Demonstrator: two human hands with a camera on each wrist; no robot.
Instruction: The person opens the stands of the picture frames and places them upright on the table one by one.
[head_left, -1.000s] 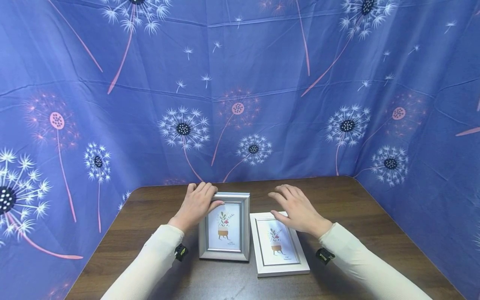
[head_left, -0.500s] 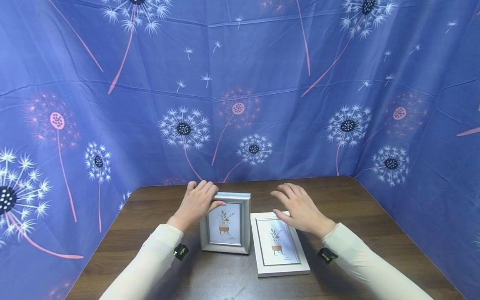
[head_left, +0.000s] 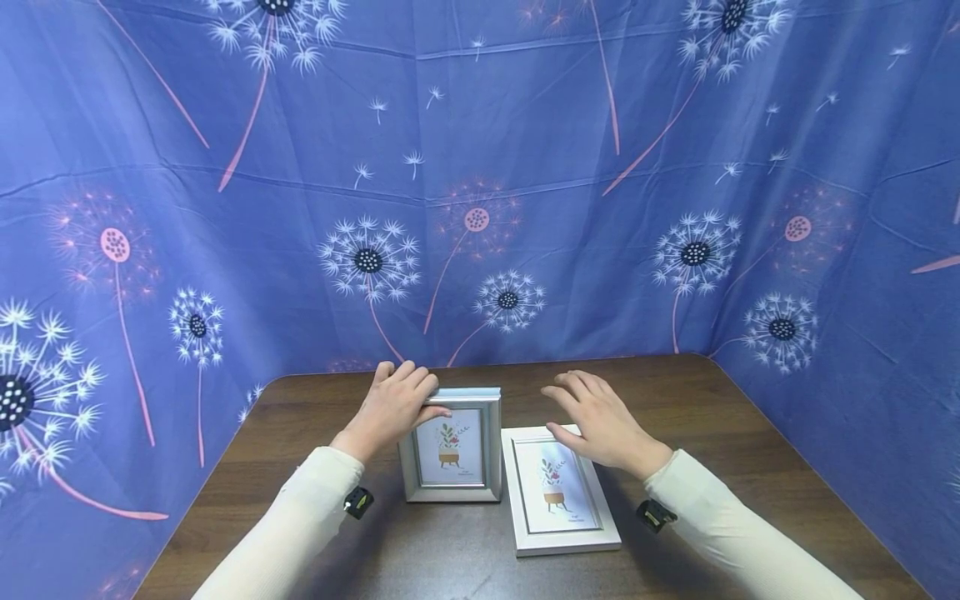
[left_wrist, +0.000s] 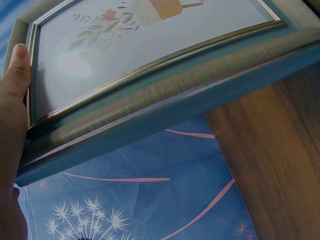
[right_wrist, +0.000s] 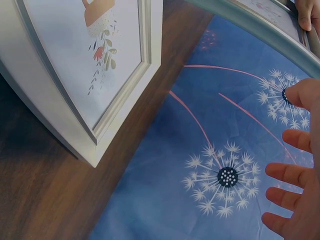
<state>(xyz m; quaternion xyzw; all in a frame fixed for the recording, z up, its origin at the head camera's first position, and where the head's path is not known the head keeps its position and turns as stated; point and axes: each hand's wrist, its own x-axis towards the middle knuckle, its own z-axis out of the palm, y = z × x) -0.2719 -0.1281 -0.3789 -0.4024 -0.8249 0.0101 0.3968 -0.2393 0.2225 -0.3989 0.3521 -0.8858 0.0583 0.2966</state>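
The grey frame [head_left: 452,447] is being gripped upright by the left hand [head_left: 391,408]; beside it, the right hand [head_left: 600,421] is being held spread, empty, above the white frame [head_left: 558,490].

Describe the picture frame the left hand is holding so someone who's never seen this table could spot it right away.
On the dark wooden table walled in by the blue dandelion cloth, two picture frames sit side by side near the front. The grey-silver frame stands tilted up, the left hand gripping its top corner. Its neighbour, the white frame, lies flat under the right hand.

Dark wooden table [head_left: 697,417] carries a grey frame [head_left: 452,447] beside a white frame [head_left: 558,492]
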